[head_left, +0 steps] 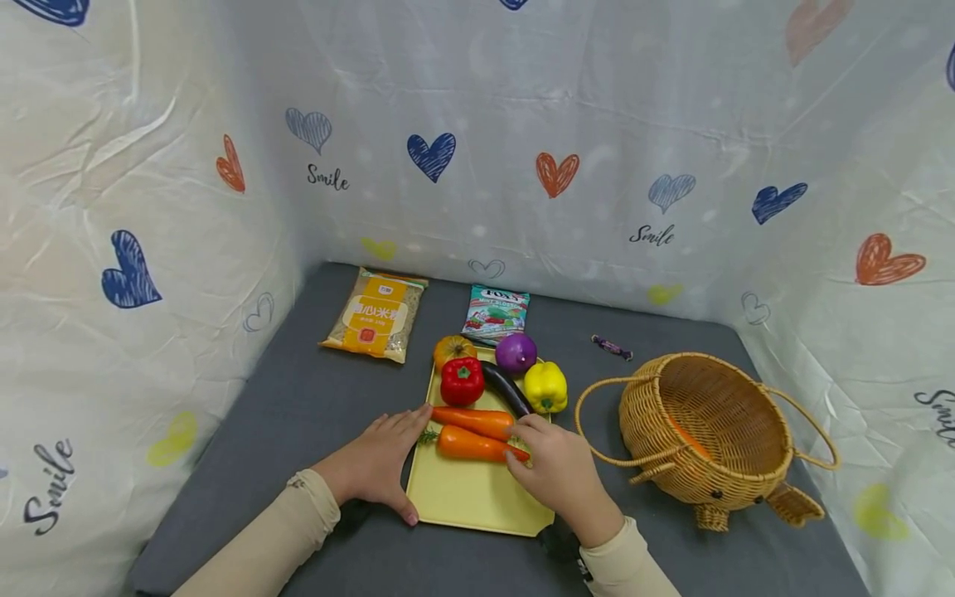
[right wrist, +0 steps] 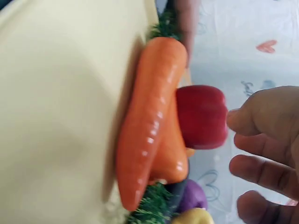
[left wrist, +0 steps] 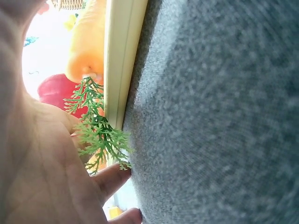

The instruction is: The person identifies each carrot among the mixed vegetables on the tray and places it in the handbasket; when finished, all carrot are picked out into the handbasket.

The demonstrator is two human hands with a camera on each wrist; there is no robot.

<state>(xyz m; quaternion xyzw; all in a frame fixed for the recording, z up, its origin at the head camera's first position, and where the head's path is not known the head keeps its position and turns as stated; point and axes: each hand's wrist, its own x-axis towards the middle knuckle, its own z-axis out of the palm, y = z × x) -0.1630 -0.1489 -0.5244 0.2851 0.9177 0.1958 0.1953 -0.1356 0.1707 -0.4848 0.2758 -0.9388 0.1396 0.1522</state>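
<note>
Two orange carrots lie side by side across a pale yellow tray (head_left: 477, 502), the front carrot (head_left: 468, 445) with its green leaves to the left and the rear carrot (head_left: 473, 420) pointing the other way. My left hand (head_left: 376, 460) is spread along the tray's left edge; in the left wrist view the carrot leaves (left wrist: 100, 128) hang beside its palm. Over the right ends of the carrots hovers my right hand (head_left: 559, 464), fingers loosely bent and apart, with nothing between them in the right wrist view. Behind the carrots sit a red bell pepper (head_left: 462, 381) and an eggplant (head_left: 503, 388).
At the tray's far end are a small pumpkin (head_left: 453, 348), a purple onion (head_left: 516, 354) and a yellow bell pepper (head_left: 546, 387). Farther back lie a grain bag (head_left: 376, 315) and a candy bag (head_left: 496, 313). A wrapped candy (head_left: 612, 347) and a wicker basket (head_left: 656, 423) are right.
</note>
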